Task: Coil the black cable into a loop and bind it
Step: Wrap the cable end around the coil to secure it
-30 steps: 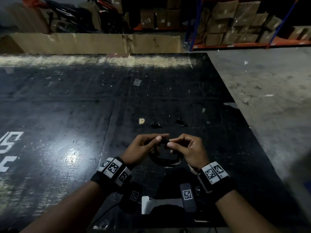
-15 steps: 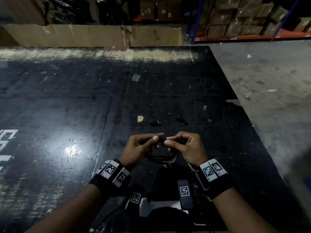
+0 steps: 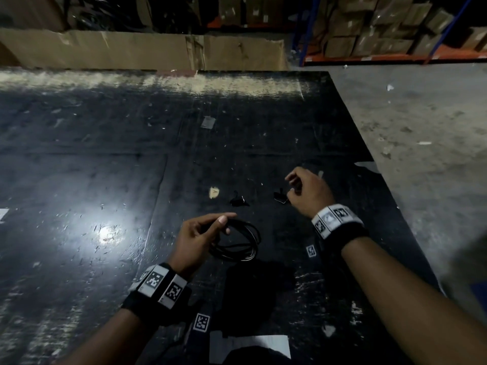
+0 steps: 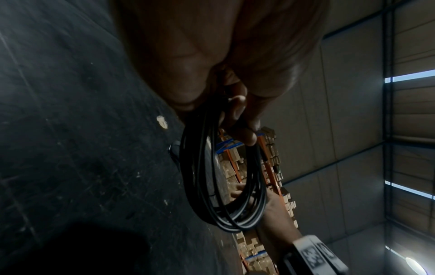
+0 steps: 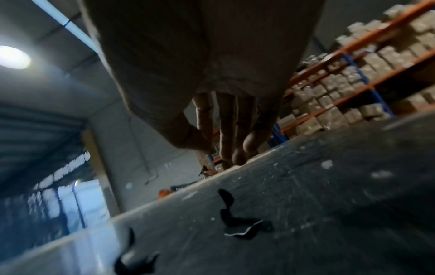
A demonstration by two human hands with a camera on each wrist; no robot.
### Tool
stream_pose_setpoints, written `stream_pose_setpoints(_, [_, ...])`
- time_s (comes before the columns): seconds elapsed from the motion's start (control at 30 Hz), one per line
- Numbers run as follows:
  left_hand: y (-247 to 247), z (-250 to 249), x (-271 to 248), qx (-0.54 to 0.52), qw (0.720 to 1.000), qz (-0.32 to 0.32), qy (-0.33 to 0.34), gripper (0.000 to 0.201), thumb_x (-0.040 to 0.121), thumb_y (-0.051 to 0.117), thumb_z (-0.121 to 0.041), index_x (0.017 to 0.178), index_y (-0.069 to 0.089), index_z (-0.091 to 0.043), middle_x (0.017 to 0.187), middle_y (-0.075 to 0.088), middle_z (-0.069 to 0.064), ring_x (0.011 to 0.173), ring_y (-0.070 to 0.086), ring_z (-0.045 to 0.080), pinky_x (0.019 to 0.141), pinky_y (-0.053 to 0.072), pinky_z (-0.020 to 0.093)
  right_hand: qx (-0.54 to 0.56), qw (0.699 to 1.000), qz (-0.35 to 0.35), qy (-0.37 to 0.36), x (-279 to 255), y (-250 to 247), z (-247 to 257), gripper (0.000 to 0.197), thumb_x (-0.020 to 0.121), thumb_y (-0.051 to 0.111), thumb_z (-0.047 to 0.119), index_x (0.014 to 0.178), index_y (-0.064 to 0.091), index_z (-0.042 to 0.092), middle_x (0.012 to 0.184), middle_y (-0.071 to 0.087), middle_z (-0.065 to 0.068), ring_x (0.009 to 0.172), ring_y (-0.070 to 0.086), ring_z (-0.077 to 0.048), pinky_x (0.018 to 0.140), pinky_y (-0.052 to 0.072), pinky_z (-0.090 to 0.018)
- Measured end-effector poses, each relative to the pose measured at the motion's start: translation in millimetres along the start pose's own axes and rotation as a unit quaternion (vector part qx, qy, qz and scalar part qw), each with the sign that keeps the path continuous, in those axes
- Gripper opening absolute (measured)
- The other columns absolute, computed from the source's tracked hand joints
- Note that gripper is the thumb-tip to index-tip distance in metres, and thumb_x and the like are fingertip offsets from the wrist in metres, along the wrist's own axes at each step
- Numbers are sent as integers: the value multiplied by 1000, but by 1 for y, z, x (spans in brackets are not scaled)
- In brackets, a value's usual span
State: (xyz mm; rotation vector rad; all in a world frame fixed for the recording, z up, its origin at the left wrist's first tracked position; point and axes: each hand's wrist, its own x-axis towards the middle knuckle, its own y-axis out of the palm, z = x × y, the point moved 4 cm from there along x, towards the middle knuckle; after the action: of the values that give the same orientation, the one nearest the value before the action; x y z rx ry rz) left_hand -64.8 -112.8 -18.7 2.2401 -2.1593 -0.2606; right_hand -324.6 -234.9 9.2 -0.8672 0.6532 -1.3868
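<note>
The black cable (image 3: 257, 239) is wound into a small coil of several turns. My left hand (image 3: 224, 219) pinches its left side between thumb and fingers and holds it just above the black table (image 3: 105, 154). The left wrist view shows the coil (image 4: 226, 223) hanging from those fingers (image 4: 240, 115). My right hand (image 3: 291, 184) is stretched out further back and right, fingers loosely extended and holding nothing. It hovers over a small black tie (image 3: 279, 196), seen in the right wrist view as a twisted strip (image 5: 240, 225) below the fingers (image 5: 233, 130). A second tie (image 3: 238, 201) lies to the left.
A cardboard wall (image 3: 131, 48) stands along the table's far edge. Shelving with cardboard boxes (image 3: 382, 27) is at the back right. Concrete floor (image 3: 434, 127) lies past the table's right edge. A white sheet (image 3: 250, 343) lies at the near edge.
My right hand has let go of the coil and moved away to the right and back, above a tie. The left hand alone holds the coil now.
</note>
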Motion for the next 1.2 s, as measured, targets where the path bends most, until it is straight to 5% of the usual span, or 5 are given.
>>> stream_pose_setpoints(0.2, [0,-3,4,-14,1000,-24,5,16,93,71,-26,102,85,-24,72,72,0,58,46,8,58,37,22,-183,962,186,-82,39,45,0,41,84,66,10,120,64,27,126,58,-1,112,61,-27,90,55,-41])
stream_pose_setpoints(0.43, [2,-13,5,-25,998,-51,25,20,95,67,-18,105,83,-22,74,73,5,58,49,5,60,38,19,-151,980,115,-49,37,41,-7,14,82,66,11,90,76,18,99,76,-6,94,71,-29,79,55,-31])
stream_pose_setpoints(0.67, [7,-34,-2,18,993,-67,97,24,99,63,-3,113,78,-16,94,83,-4,83,73,4,76,54,14,133,987,-64,64,-14,-11,-2,9,72,80,11,76,73,16,70,72,1,70,69,-18,70,55,-28])
stream_pose_setpoints(0.93, [16,-53,-7,70,973,-97,197,28,100,61,-2,125,73,-10,100,75,22,88,71,19,82,58,33,506,836,7,211,-118,7,64,7,77,75,-9,76,69,-5,56,67,-13,47,65,-21,46,50,-24])
stream_pose_setpoints(1.2, [33,-62,-20,116,953,-89,265,29,101,63,-19,127,74,-18,91,69,15,83,69,41,72,59,62,557,738,14,381,-132,38,92,4,84,68,0,80,69,0,63,73,-15,56,71,-26,58,55,-32])
